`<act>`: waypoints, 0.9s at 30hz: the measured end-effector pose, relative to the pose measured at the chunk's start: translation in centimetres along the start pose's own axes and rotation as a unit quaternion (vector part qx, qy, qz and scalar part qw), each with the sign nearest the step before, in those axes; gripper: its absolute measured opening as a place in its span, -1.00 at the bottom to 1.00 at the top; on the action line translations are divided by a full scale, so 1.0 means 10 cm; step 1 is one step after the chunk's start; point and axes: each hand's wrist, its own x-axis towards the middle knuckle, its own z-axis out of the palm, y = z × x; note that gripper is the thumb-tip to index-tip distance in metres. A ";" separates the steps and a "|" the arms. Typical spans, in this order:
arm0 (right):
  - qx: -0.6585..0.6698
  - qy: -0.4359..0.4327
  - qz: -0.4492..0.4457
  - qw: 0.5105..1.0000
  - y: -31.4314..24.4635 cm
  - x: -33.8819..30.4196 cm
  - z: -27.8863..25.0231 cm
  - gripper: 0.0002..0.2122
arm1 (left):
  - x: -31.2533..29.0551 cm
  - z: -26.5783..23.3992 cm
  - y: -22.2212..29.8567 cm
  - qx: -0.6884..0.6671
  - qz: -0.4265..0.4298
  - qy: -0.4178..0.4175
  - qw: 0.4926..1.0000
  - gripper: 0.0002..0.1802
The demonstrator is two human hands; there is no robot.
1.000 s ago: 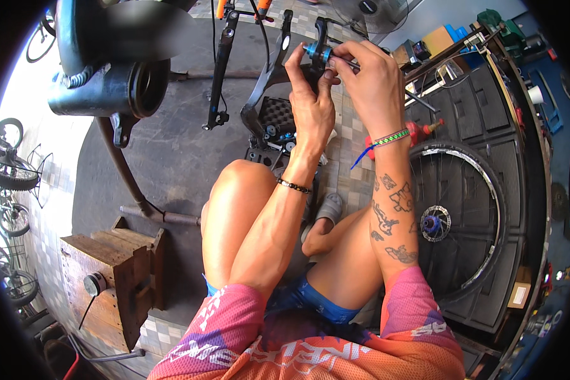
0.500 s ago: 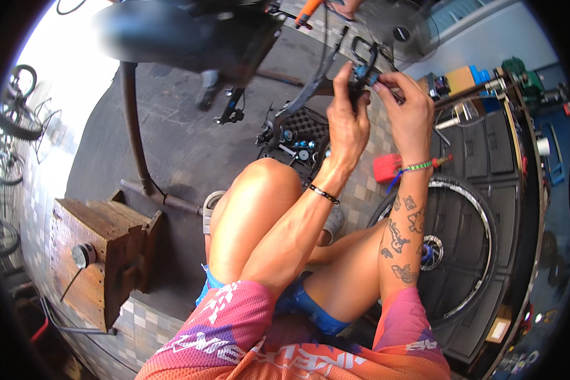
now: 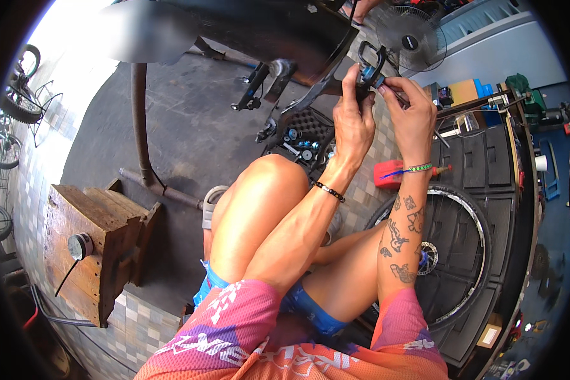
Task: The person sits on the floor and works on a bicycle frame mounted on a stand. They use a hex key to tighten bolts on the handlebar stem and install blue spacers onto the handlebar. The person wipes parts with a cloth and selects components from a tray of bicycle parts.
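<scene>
Pinched between the fingertips of the left hand (image 3: 353, 120) and the right hand (image 3: 410, 113), a small blue and black bicycle component (image 3: 368, 75) is held at the end of a black frame tube (image 3: 320, 95), raised so both hands can steady it. Whether a slim tool is also gripped by the right hand cannot be told. Below, an open black case of small parts (image 3: 301, 136) lies within reach on the tiled floor (image 3: 367, 183). A spoked black wheel (image 3: 446, 253) lies flat beside the right knee, a wooden block (image 3: 95, 247) to the left.
</scene>
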 end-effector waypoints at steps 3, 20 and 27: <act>-0.007 0.000 -0.008 1.000 -0.01 0.02 0.02 -0.85 | 0.03 -0.04 0.01 -0.003 0.006 0.000 1.000 -0.28; -0.035 0.000 -0.070 0.997 0.03 0.03 0.14 -0.87 | 0.07 -0.16 0.01 0.041 0.033 -0.013 0.999 -0.32; -0.044 -0.040 -0.033 0.998 0.05 0.01 0.14 -0.86 | 0.04 -0.17 0.09 0.052 0.026 -0.015 0.998 -0.34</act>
